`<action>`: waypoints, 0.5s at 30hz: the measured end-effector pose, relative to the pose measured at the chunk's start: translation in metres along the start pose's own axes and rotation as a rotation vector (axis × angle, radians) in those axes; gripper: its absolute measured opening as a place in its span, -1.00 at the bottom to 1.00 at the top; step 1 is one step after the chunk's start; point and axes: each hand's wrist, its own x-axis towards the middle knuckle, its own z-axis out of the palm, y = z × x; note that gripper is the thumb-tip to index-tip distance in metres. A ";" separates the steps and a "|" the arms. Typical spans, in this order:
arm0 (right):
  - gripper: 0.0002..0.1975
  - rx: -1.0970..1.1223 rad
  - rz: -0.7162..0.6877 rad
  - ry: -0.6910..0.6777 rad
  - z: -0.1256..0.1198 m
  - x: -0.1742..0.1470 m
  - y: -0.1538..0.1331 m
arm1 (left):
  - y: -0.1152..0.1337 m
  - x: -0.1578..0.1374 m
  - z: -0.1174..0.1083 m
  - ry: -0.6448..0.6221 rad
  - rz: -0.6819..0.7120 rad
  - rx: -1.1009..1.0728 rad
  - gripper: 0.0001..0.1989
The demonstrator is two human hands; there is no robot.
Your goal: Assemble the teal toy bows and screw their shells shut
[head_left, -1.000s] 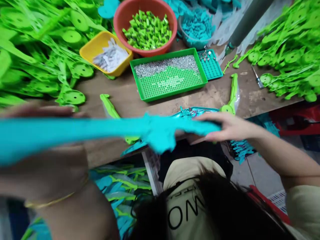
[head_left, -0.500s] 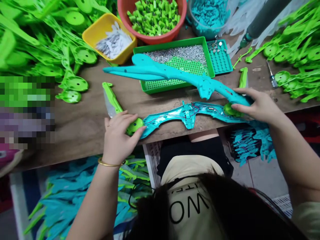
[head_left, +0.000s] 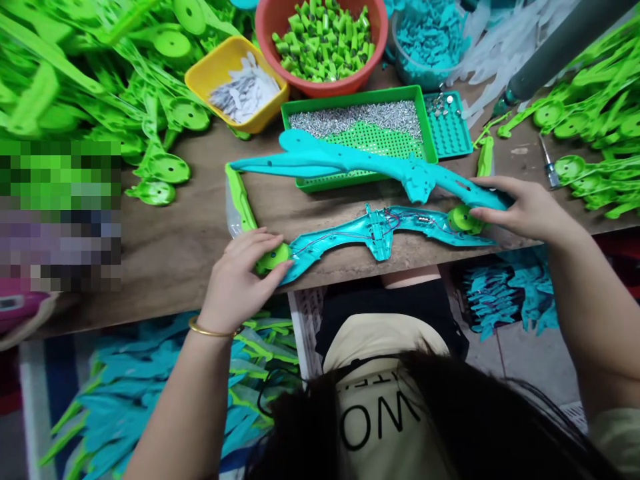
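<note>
A turquoise bow-shaped half shell [head_left: 345, 240] lies hollow side up along the table's near edge, with thin wires and small springs inside. My left hand [head_left: 245, 277] is closed on a green limb [head_left: 242, 203] with a clear edge strip, at its round end by the shell's left tip. My right hand [head_left: 530, 210] grips the right end of a matching turquoise cover half [head_left: 360, 157], which hangs tilted above and beyond the lower shell. Under my right fingers, a second green round-ended limb [head_left: 463, 219] sits at the lower shell's right end.
Behind are a green tray [head_left: 430, 127] of screws, a red bowl [head_left: 383, 40] of green pieces, a yellow bin [head_left: 197, 77] and a teal tray [head_left: 453, 137]. Green parts [head_left: 170, 43] heap at left. A grey-green tool [head_left: 565, 50] hangs at upper right; a screwdriver [head_left: 550, 167] lies below.
The cover half's left end has come lower and nearer. The left green limb has turned slightly more upright under my left hand. The camera view has shifted a little.
</note>
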 end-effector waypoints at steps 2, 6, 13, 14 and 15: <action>-0.39 -0.020 -0.008 0.024 -0.005 0.001 -0.002 | -0.001 0.001 -0.002 -0.017 0.002 -0.002 -0.68; -0.38 -0.051 -0.106 0.189 -0.013 0.018 -0.014 | 0.001 0.005 -0.004 -0.041 0.003 0.001 -0.69; -0.34 -0.123 -0.221 0.262 -0.001 0.055 -0.042 | 0.016 0.012 0.008 -0.031 -0.056 0.115 -0.76; -0.35 -0.128 -0.241 0.254 0.002 0.055 -0.044 | 0.017 0.013 0.010 -0.034 -0.076 0.120 -0.76; -0.36 -0.136 -0.257 0.250 0.004 0.055 -0.045 | 0.019 0.013 0.011 -0.037 -0.102 0.128 -0.77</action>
